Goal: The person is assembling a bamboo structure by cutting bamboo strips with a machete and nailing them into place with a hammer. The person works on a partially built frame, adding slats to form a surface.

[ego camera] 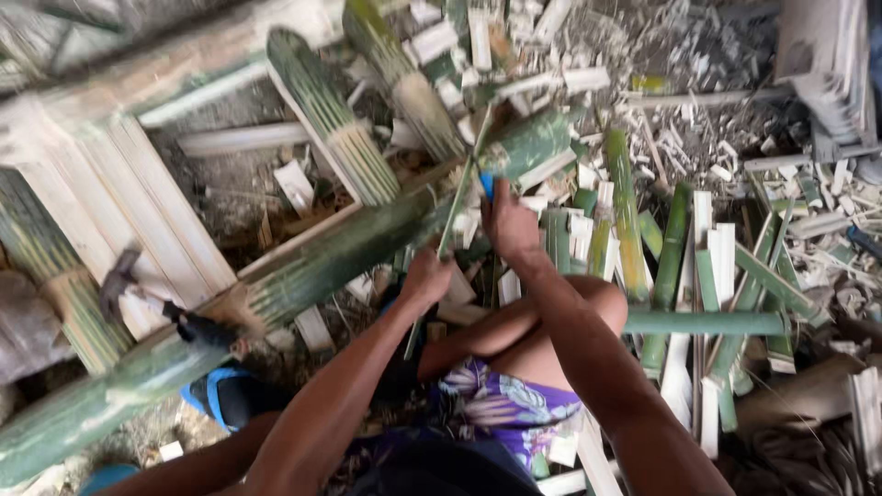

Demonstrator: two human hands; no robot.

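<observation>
My left hand [425,278] grips a thin green bamboo strip [462,188] that stands nearly upright in front of my bent knee. My right hand [508,223] is closed around a blue-handled tool [487,186], pressed against the strip near its upper part; the blade is hidden. A long thick green bamboo pole [303,276] runs diagonally from lower left to upper right just behind both hands.
Split bamboo slats and offcuts [707,276] litter the ground to the right. Pale wide bamboo boards [119,202] lie at left, with a hammer-like tool [119,280] resting by the pole. A blue sandal [216,395] sits under the pole. My knee [551,317] is below the hands.
</observation>
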